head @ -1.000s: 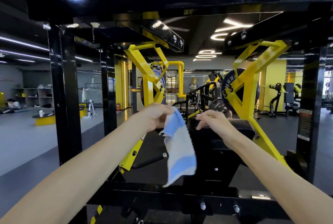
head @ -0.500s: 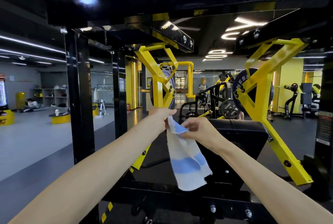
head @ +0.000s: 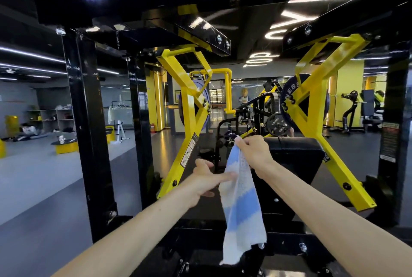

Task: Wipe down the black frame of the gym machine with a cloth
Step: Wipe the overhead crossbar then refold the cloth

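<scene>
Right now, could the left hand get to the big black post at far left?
Probably yes: the left hand is open, only touching the cloth, and nothing stands between it and the black post.

Bare left grip, bare right grip, 2 bare forearms.

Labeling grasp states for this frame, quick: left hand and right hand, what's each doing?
Left hand: open, fingers straight, fingertips against the cloth.
Right hand: closed, pinching the cloth's top end, which hangs down from it.
</scene>
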### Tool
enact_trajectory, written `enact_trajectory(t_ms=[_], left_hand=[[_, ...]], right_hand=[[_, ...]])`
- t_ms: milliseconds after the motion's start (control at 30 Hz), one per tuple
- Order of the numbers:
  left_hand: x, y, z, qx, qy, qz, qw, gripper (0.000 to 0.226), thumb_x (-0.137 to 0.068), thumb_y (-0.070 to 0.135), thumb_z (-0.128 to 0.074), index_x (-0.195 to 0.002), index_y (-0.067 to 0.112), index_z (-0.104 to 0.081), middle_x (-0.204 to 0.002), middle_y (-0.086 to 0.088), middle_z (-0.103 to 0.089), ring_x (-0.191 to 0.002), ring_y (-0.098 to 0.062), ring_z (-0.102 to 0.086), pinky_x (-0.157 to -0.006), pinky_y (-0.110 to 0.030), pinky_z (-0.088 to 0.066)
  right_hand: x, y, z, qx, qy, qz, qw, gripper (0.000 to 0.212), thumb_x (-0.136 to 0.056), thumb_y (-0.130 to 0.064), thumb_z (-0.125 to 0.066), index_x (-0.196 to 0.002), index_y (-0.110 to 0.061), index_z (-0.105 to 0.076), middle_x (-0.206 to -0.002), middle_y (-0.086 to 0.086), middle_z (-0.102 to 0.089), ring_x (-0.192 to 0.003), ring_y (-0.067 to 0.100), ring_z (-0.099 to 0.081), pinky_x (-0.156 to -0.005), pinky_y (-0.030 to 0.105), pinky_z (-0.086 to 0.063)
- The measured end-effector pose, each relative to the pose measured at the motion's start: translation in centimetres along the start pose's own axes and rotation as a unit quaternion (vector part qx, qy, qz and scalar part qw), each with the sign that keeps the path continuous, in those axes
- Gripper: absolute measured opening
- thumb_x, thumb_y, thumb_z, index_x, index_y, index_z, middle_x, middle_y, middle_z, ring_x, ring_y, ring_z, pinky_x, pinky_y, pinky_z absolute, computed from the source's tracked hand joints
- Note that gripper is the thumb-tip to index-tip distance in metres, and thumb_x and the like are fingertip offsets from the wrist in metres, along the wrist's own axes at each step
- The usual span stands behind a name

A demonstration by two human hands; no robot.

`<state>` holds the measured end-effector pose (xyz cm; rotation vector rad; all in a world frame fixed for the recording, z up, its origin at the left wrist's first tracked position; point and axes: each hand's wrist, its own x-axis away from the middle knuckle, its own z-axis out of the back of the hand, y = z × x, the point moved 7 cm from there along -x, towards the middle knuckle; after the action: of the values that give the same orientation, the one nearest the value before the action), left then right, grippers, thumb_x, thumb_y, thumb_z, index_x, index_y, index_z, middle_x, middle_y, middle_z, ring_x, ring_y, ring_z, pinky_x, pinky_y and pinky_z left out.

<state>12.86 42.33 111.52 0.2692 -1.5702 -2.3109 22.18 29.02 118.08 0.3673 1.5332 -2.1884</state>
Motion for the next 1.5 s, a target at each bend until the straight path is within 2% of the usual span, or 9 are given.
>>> enact_trajectory(t_ms=[300, 500, 600, 733, 867, 933, 1067, 1200, 1500], left_hand=[[-1.0, -0.2, -3.3, -0.073, 0.022, -0.139, 0.987, 0.006, -0.089, 0.014, -0.057, -0.091, 0.011, -0.053, -0.091, -0.004, -0.055, -0.084, -0.021, -0.049, -0.069, -0.031, -0.038], [-2.2, 0.1, 0.2, 0.118, -0.062, -0.028, 0.991, 0.014, -0.097, 0.006, -0.047, -0.090, 0.007, -0.058, -0.084, -0.009, -0.062, -0.076, -0.022, -0.058, -0.075, -0.034, -0.050], [-3.0, 0.0, 2.8, 0.196, -0.073, 0.014, 0.978, 0.013, -0.099, 0.009, -0.046, -0.097, 0.008, -0.059, -0.083, -0.007, -0.061, -0.071, -0.019, -0.058, -0.065, -0.034, -0.051], [-3.8, -0.8, 4.4, 0.192, -0.028, 0.036, 0.980, 0.016, -0.099, 0.012, -0.046, -0.094, 0.006, -0.060, -0.077, -0.005, -0.057, -0.065, -0.017, -0.053, -0.058, -0.030, -0.044], [-4.2, -0.9, 5.4, 0.184, 0.016, 0.020, 0.983, 0.018, -0.098, 0.008, -0.048, -0.085, 0.005, -0.060, -0.077, -0.009, -0.057, -0.068, -0.021, -0.055, -0.059, -0.033, -0.045], [-4.5, -0.8, 6.1, 0.191, 0.040, 0.016, 0.981, 0.016, -0.098, 0.008, -0.048, -0.087, 0.003, -0.059, -0.076, -0.010, -0.056, -0.069, -0.021, -0.055, -0.060, -0.034, -0.045], [-4.9, -0.6, 7.3, 0.151, 0.088, 0.018, 0.984, 0.018, -0.098, 0.013, -0.050, -0.110, 0.002, -0.057, -0.100, -0.015, -0.061, -0.095, -0.027, -0.060, -0.072, -0.037, -0.051], [-4.7, 0.0, 8.3, 0.099, 0.122, -0.016, 0.987, 0.019, -0.093, 0.007, -0.058, -0.112, 0.007, -0.059, -0.112, -0.014, -0.062, -0.106, -0.029, -0.060, -0.083, -0.039, -0.051], [-3.0, 1.1, 8.6, -0.065, 0.079, -0.058, 0.993, 0.028, -0.081, 0.001, -0.071, -0.109, 0.008, -0.071, -0.111, 0.000, -0.055, -0.107, -0.016, -0.043, -0.093, -0.029, -0.033]], right_hand=[[-0.5, 3.0, -0.8, -0.123, -0.032, -0.133, 0.983, 0.036, -0.091, -0.028, -0.065, -0.062, -0.010, -0.051, -0.072, 0.012, -0.046, -0.065, 0.027, -0.051, -0.067, 0.038, -0.053], [-1.4, 5.9, 4.5, -0.039, 0.062, -0.153, 0.986, 0.024, -0.098, -0.026, -0.052, -0.102, -0.005, -0.063, -0.091, 0.014, -0.059, -0.080, 0.029, -0.058, -0.071, 0.032, -0.044], [-0.5, 8.3, 5.1, -0.051, 0.056, -0.207, 0.975, 0.028, -0.102, -0.030, -0.043, -0.093, -0.005, -0.054, -0.073, 0.007, -0.046, -0.066, 0.024, -0.047, -0.061, 0.032, -0.039], [0.9, 9.6, 3.9, -0.059, -0.024, -0.279, 0.958, 0.030, -0.099, -0.031, -0.053, -0.097, -0.001, -0.057, -0.078, 0.012, -0.056, -0.073, 0.027, -0.056, -0.061, 0.032, -0.044], [3.1, 8.6, 2.1, -0.162, -0.222, -0.389, 0.879, 0.015, -0.088, -0.013, -0.067, -0.097, -0.003, -0.059, -0.088, 0.009, -0.061, -0.076, 0.019, -0.060, -0.061, 0.033, -0.050], [3.0, 8.0, 1.9, -0.201, -0.241, -0.377, 0.871, 0.016, -0.088, 0.004, -0.061, -0.102, -0.004, -0.057, -0.104, 0.017, -0.059, -0.093, 0.024, -0.060, -0.074, 0.042, -0.051], [1.7, 7.4, 1.7, -0.159, -0.206, -0.297, 0.919, 0.075, -0.080, 0.025, -0.055, -0.143, -0.013, -0.039, -0.133, 0.029, -0.050, -0.116, 0.036, -0.056, -0.084, 0.041, -0.052], [0.4, 6.3, 3.1, 0.028, -0.153, -0.190, 0.969, 0.045, -0.075, 0.021, -0.066, -0.114, -0.001, -0.067, -0.088, 0.018, -0.063, -0.084, 0.027, -0.056, -0.084, 0.035, -0.054], [0.5, 3.4, 4.0, 0.118, -0.238, -0.120, 0.957, 0.022, -0.077, 0.010, -0.072, -0.089, -0.008, -0.076, -0.091, 0.007, -0.070, -0.091, 0.019, -0.061, -0.082, 0.029, -0.051]])
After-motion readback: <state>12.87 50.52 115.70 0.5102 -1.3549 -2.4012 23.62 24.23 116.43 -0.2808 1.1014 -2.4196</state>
